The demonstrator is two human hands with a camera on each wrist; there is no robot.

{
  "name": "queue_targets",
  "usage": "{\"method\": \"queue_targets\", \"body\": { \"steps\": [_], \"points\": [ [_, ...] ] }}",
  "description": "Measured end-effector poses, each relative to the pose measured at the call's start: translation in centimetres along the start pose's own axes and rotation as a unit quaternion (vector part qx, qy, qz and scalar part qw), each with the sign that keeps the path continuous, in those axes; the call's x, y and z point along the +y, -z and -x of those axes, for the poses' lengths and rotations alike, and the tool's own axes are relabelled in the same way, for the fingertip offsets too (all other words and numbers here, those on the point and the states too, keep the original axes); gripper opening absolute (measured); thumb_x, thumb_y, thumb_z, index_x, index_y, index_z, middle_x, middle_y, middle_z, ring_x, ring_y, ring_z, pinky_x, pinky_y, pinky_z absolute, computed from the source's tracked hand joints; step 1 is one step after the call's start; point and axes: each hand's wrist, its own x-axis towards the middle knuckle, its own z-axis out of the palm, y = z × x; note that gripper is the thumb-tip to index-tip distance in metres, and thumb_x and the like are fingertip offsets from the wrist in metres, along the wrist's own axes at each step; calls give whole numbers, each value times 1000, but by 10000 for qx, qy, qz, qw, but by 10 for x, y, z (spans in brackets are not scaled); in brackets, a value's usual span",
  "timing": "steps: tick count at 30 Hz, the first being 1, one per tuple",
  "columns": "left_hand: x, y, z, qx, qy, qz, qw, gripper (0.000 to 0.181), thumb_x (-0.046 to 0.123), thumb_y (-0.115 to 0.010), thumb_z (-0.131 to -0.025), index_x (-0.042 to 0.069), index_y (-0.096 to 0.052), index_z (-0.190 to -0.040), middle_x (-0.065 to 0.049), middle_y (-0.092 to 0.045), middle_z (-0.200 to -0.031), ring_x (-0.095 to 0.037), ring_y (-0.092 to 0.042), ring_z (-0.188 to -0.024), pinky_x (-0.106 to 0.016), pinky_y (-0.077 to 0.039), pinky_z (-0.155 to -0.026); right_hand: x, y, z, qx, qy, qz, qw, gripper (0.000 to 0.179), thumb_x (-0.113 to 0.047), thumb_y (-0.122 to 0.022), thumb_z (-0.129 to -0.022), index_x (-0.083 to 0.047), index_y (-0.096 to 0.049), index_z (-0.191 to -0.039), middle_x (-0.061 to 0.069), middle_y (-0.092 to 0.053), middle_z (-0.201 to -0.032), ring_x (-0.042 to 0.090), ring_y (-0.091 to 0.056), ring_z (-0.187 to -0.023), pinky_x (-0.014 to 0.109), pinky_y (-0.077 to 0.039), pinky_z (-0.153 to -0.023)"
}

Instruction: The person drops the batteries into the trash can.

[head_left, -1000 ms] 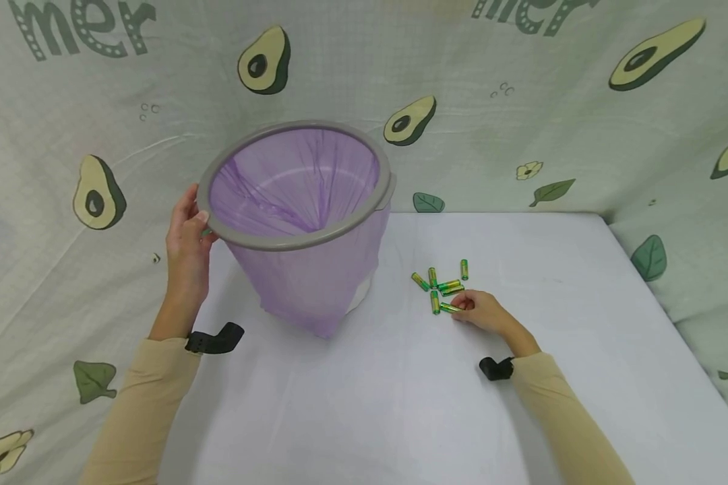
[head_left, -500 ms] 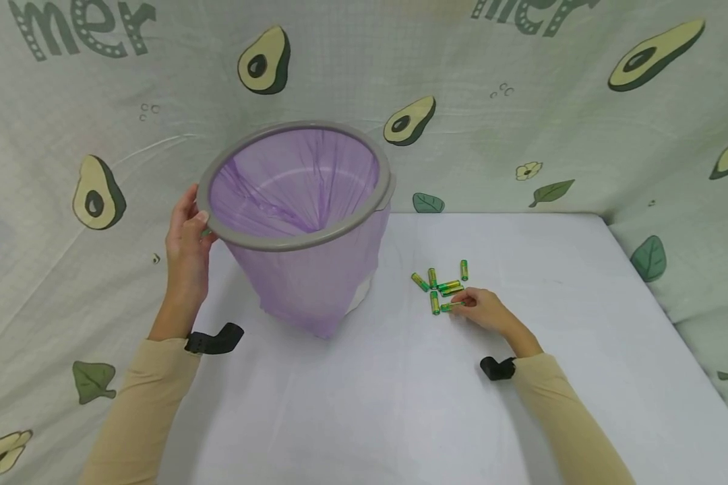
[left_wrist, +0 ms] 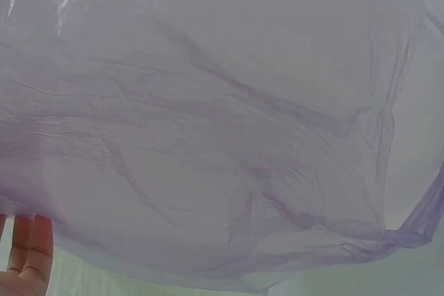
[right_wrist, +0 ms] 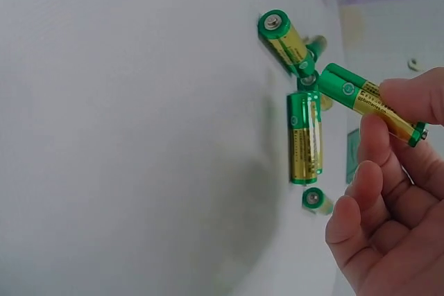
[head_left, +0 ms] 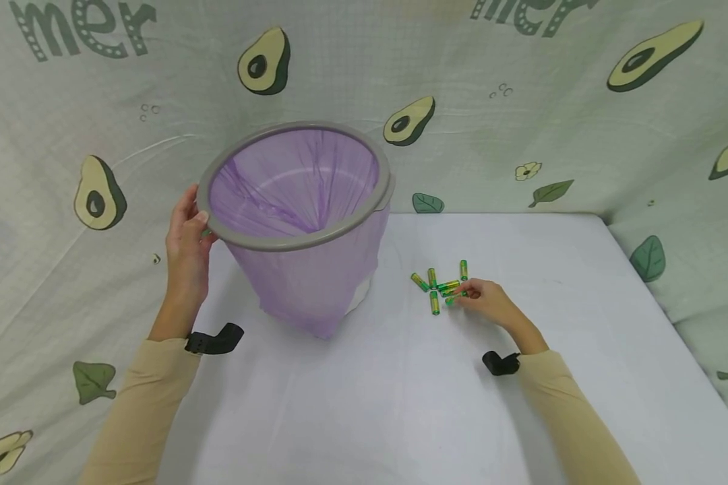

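- The person's right hand (head_left: 485,301) pinches one green-and-gold battery (right_wrist: 364,100) between thumb and fingertips, the other fingers bent beneath; it is up off the white table (head_left: 340,404), just beside the rest.
- Six more batteries (head_left: 435,303) lie loosely clustered on the tabletop, two of them side by side, one toward the back a little apart from the others.
- The left hand (head_left: 188,249) grips the waste bin (head_left: 261,241) at its gray rim, thumb against the edge and fingers around the outside; I can't make out what the green speck by that thumb is.
- A sheer purple bag (head_left: 309,283) lines the bin and hangs down its outside, left of the batteries.
- Tan sleeves (head_left: 139,404) cover both arms; behind the table is a cloth (head_left: 340,54) printed with avocados.
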Motion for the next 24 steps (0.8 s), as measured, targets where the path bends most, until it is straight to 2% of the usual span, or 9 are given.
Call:
{"method": "queue_targets", "body": {
  "steps": [10,24],
  "points": [
    [0,-1,-1,-7,-37,52,10000,48,13,-42,-89,9,-42,-137,-5,-48,-121,-14,-48,-103,-20,-43,-79,-22,16,6,152,141,83,9998,30,-21,-63,-87,2,-60,-107,9,-55,-90,19,-48,-80,27,-41,-66],
    [-1,-1,-1,66,-17,141,9999,49,12,-42,-89,8,-42,-137,-5,-48,-118,-14,-48,-100,-19,-44,-78,-71,40,16,456,830,390,9947,23,-22,-64,-87,-6,-64,-104,6,-59,-85,18,-47,-77,25,-40,-63]
  ]
}}
